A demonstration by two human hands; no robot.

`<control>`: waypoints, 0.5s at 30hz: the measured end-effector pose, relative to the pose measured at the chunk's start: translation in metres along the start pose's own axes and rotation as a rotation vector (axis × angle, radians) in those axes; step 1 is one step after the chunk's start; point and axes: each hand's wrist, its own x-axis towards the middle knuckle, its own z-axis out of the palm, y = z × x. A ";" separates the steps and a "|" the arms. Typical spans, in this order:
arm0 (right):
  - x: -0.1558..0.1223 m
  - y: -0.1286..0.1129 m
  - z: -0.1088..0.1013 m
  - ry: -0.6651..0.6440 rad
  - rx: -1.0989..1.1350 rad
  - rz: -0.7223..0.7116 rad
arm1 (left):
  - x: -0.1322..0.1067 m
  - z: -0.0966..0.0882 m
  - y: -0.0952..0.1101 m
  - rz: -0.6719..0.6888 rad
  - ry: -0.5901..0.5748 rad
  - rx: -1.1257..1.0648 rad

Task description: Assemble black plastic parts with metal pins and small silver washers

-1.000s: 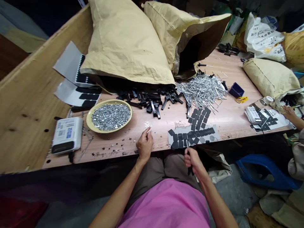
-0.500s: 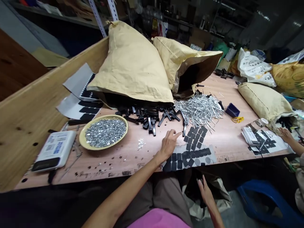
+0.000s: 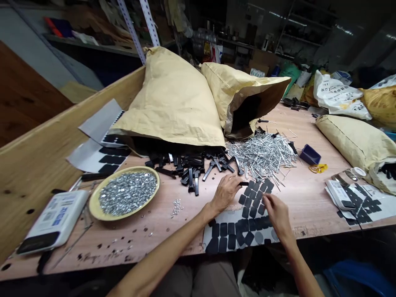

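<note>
My left hand (image 3: 226, 192) rests at the top of a grey sheet (image 3: 241, 225) covered with black pads, its fingers curled round a black plastic piece (image 3: 244, 183). My right hand (image 3: 277, 213) lies over the right side of the same sheet, fingers bent down onto the black pads (image 3: 253, 198), with nothing visibly in them. Just beyond both hands lie a heap of black plastic parts (image 3: 192, 165) and a pile of silver metal pins (image 3: 262, 152).
A yellow dish (image 3: 102, 214) of small silver nuts stands at the left, with a white device (image 3: 51, 220) beside it. Large tan sacks (image 3: 173, 99) lie behind. A blue tray (image 3: 310, 154), another sack (image 3: 355, 142) and more pad sheets (image 3: 355, 200) lie at the right.
My left hand went from the loose nuts over to the pad sheet and closed on a black piece. My right hand came up from my lap onto the sheet. The view tilted up.
</note>
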 end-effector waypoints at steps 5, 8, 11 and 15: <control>0.084 -0.041 0.066 -0.098 -0.366 -0.064 | -0.014 -0.020 0.015 -0.597 0.164 -0.641; 0.105 -0.058 0.086 -0.131 -0.552 0.021 | -0.015 -0.033 0.011 -0.758 0.197 -0.923; 0.109 -0.064 0.085 -0.133 -0.598 0.028 | -0.015 -0.046 0.007 -0.824 0.245 -1.072; 0.090 -0.066 0.069 -0.123 -0.305 0.094 | -0.016 -0.053 0.006 -0.986 0.279 -1.266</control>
